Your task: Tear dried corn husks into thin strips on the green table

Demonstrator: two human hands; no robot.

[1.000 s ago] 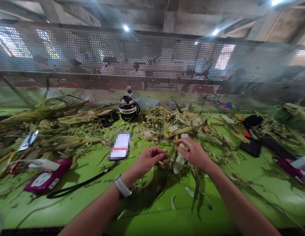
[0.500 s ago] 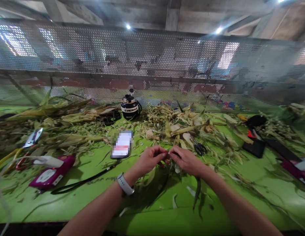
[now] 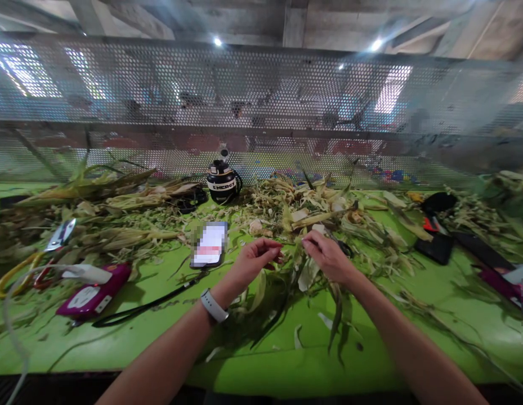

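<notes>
My left hand (image 3: 253,262) and my right hand (image 3: 326,257) are raised over the green table (image 3: 130,343), a little apart. Each hand pinches part of a corn husk bundle (image 3: 297,277) whose green and pale leaves hang down between and below them. The left wrist wears a white watch band (image 3: 213,306). Black scissors (image 3: 342,246) lie just behind my right hand, partly hidden by it.
A phone (image 3: 209,245) lies left of my hands with a black strap (image 3: 147,306) trailing from it. A magenta device (image 3: 92,292), pruning shears (image 3: 37,259), a black jug (image 3: 221,183) and husk piles (image 3: 324,216) surround them. A perforated metal screen (image 3: 261,107) backs the table.
My hands were together half a second ago and have pulled apart, drawing the husk leaves sideways. The right hand moved right and now covers most of the scissors.
</notes>
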